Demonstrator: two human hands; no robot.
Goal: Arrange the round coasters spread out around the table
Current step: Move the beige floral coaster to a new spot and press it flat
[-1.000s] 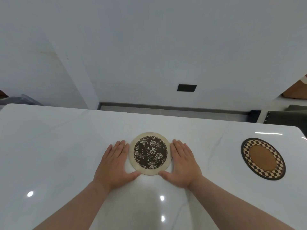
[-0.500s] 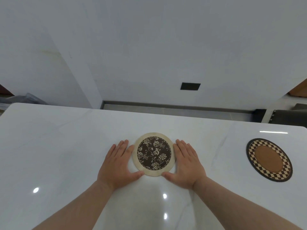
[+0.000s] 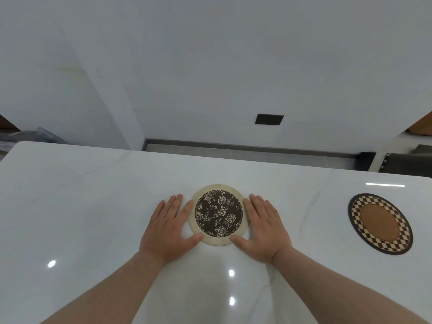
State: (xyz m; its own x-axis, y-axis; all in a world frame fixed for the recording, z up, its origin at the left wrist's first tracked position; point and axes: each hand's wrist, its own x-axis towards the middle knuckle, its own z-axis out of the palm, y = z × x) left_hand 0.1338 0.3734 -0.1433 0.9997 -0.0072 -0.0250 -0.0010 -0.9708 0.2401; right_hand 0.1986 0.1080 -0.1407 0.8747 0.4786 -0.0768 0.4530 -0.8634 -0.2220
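A round coaster with a beige rim and a dark floral centre [image 3: 218, 215] lies flat in the middle of the white table [image 3: 81, 206]. My left hand [image 3: 168, 230] rests palm down against its left edge, thumb tucked under the near rim. My right hand [image 3: 264, 228] mirrors it on the right edge, thumb touching the near rim. Both hands lie flat with fingers extended, cupping the coaster between them without lifting it. A second round coaster with a checkered border and brown centre [image 3: 380, 223] lies far to the right, apart from both hands.
The glossy table's far edge [image 3: 210, 157] runs in front of a white wall with a dark wall plate [image 3: 269, 119]. A dark chair [image 3: 406, 163] stands past the right corner. Grey bundled material [image 3: 32, 136] sits beyond the left corner.
Both hands stay flat beside the floral coaster. The view has shifted slightly, so everything sits a little to the right in frame. Neither coaster has visibly moved on the table.
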